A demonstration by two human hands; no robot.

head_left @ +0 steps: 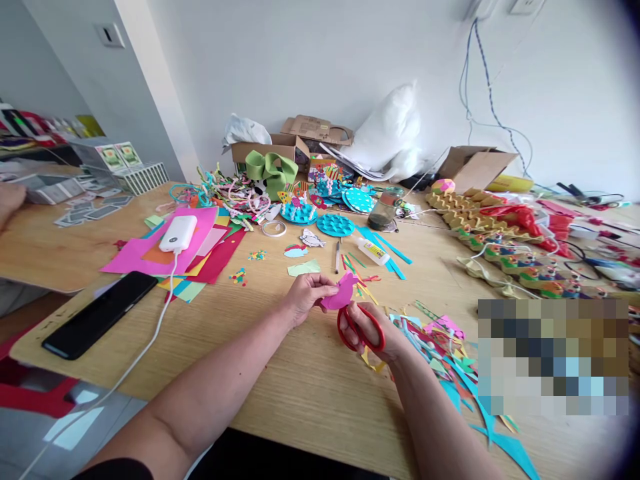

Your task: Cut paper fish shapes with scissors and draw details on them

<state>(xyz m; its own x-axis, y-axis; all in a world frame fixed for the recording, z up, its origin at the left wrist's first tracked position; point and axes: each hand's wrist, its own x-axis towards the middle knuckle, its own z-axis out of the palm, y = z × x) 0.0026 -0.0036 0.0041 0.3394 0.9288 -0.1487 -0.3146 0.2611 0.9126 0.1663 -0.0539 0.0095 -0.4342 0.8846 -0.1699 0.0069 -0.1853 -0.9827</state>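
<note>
My left hand (306, 298) pinches the left side of a small piece of magenta paper (341, 291), held above the table. The paper has a curved, cut outline. My right hand (369, 328) has its fingers through the red handles of a pair of scissors (343, 327). Their blades are hidden behind or at the paper, so I cannot tell whether they are apart. Just beyond my hands lie a pen (337, 259), a pale green paper scrap (303, 268), a fish-shaped paper cutout (296, 251) and a glue bottle (373, 251).
Coloured paper sheets (135, 257) with a white power bank (179, 233) lie left, near a black phone (100, 313). Paper scraps (450, 360) spread right. Blue dotted discs (336, 225), a jar (385, 210) and egg trays (465, 217) stand farther back. A person's hand (11, 199) shows far left.
</note>
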